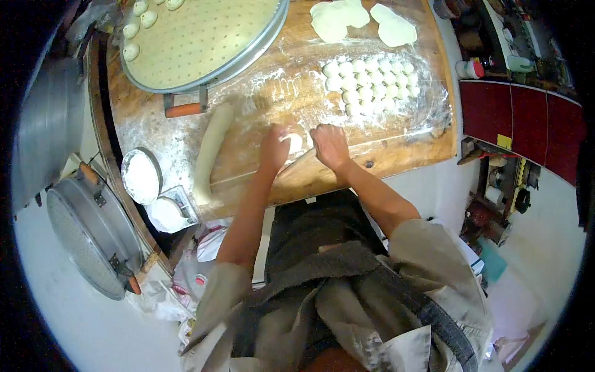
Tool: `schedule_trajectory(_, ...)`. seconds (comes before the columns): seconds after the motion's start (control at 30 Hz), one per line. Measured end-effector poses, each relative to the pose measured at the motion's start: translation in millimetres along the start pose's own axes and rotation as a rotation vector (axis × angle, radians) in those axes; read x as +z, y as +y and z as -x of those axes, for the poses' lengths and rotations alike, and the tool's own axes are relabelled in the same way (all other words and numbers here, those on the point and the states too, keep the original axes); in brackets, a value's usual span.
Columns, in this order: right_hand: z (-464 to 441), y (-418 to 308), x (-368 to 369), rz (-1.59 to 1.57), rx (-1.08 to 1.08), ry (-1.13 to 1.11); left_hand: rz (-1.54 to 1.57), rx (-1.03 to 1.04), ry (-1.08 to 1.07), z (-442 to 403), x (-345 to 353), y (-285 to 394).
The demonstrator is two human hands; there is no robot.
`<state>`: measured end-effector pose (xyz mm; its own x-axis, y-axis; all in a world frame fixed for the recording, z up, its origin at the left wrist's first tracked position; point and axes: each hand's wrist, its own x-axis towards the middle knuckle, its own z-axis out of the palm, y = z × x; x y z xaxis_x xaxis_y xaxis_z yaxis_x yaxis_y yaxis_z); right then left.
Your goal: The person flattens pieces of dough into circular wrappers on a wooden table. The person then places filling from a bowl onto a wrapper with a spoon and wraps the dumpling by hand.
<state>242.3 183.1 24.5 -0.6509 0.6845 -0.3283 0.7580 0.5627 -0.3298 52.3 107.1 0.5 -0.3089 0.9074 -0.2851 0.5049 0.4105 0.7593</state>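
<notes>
A wooden table [260,105] dusted with white flour fills the space before the person, dark red cabinets [486,111] standing off beyond the right hand [330,146]. That hand is curled closed around one end of what looks like a thin rolling pin [296,163], which slants toward the left hand [274,147]. The left is blurred, so I cannot tell how tightly it closes; a pale dough round [293,144] lies between the two, at its fingers. Left of the grip rests a long dough roll [211,149]. Farther left stands a bowl [155,172] full of white powder, with a smaller white heap just beside it. Ahead and left of the hands, a large round tray [204,43] holds a few filled dough balls [148,19] near its far-left edge. Ahead and right sit small dough pieces [372,80] in rows, and beyond them flat dough sheets [338,20].
</notes>
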Motion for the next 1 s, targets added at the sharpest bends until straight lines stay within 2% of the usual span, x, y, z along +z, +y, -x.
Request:
schedule_trajectory(0.07,-18,-11,10,-0.063,0.016,0.340,0.044,0.034,-0.034,12,-6,-17)
schedule_trajectory(0.1,-41,-16,5,-0.090,0.031,0.476,-0.053,0.119,-0.003,12,-16,-8)
schedule_trajectory(0.13,-60,-20,3,-0.159,0.098,0.457,-0.149,0.211,0.031,6,-20,-4)
schedule_trajectory(0.17,-78,-17,7,-0.190,0.053,0.549,-0.290,0.272,0.036,-2,-17,-9)
schedule_trajectory(0.2,-73,-21,10,-0.194,0.057,0.542,-0.290,0.267,0.029,-5,-20,-8)
schedule_trajectory(0.27,-63,-20,3,-0.169,-0.041,0.522,-0.191,0.130,-0.125,-20,-27,4)
schedule_trajectory(0.3,-43,-17,11,-0.171,-0.057,0.552,-0.052,0.219,-0.038,-23,-15,-21)
schedule_trajectory(0.33,-23,-16,11,-0.163,-0.060,0.541,-0.041,0.212,-0.037,-16,-16,-28)
schedule_trajectory(0.4,1,-15,4,-0.005,0.012,0.137,0.066,0.107,0.022,-7,-10,-34)
schedule_trajectory(0.43,-10,-15,3,-0.004,0.007,0.131,0.110,0.085,0.087,-6,-4,-37)
schedule_trajectory(0.47,-28,-19,5,-0.058,0.057,0.246,0.106,0.076,0.078,-3,6,-38)
schedule_trajectory(0.53,-65,-30,1,-0.164,0.159,0.485,-0.031,0.281,0.175,-6,-11,17)
schedule_trajectory(0.57,-72,-33,3,-0.165,0.166,0.480,-0.122,0.259,0.076,-19,-13,20)
schedule_trajectory(0.67,-76,-28,1,-0.162,0.071,0.598,-0.126,0.217,-0.037,-42,-17,17)
schedule_trajectory(0.73,-41,-24,14,-0.049,0.088,0.408,-0.044,0.216,0.007,-34,-30,5)
schedule_trajectory(0.77,-28,-25,9,-0.046,0.082,0.415,0.098,0.005,-0.050,-28,-36,-9)
schedule_trajectory(0.8,-12,-26,6,-0.016,0.106,0.227,0.242,-0.208,-0.114,-21,-38,-17)
schedule_trajectory(0.83,-9,-24,3,0.016,0.125,0.040,0.247,-0.204,-0.109,-15,-37,-16)
schedule_trajectory(0.87,-22,-22,4,0.019,0.121,0.041,0.176,-0.035,-0.043,-7,-32,-14)
schedule_trajectory(0.9,-39,-25,6,-0.039,0.109,0.248,0.096,0.130,0.013,0,-28,-13)
schedule_trajectory(0.93,-54,-29,9,-0.099,0.101,0.451,0.154,0.086,-0.010,-2,-33,7)
schedule_trajectory(1.0,-83,-34,-4,-0.147,0.170,0.520,-0.077,0.217,-0.075,-26,-41,25)
